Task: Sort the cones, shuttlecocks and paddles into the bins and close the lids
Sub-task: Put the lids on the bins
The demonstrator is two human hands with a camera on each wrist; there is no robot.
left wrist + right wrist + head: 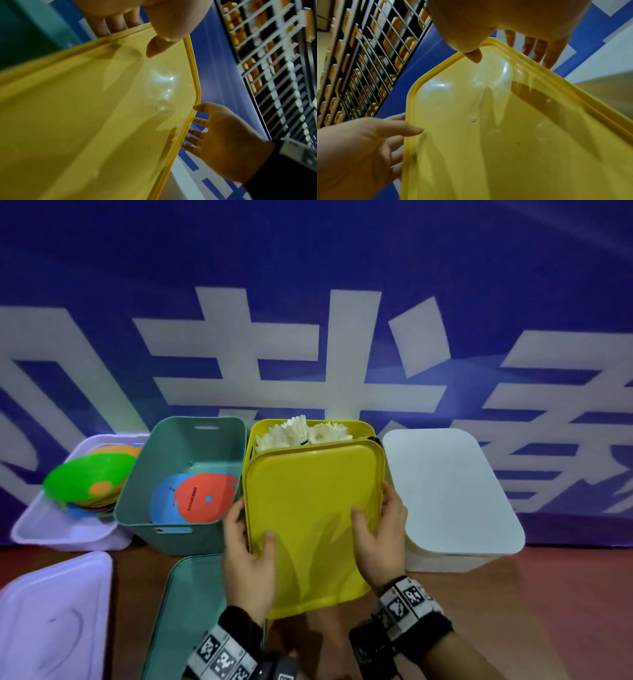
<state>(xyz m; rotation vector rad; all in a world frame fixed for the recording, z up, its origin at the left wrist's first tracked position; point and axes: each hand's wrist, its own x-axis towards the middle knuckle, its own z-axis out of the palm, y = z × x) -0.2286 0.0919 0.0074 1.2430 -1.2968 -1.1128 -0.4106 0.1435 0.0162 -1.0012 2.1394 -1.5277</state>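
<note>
Both hands, the left hand and the right hand, were bare, without gloves or rings. Each wrist carried a black fabric band fitted with a row of white square tags printed with black pixel-like marker patterns; the left wrist's tags ran in a similar strip. Dark camera hardware sat beneath the right wrist. In the left wrist view, the right forearm wore a black sleeve or band edged by a pale tag.

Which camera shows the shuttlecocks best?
The head view: the white shuttlecocks show above the tilted yellow lid, inside the yellow bin. Both wrist views show only the lid and hands, no shuttlecocks.
</note>
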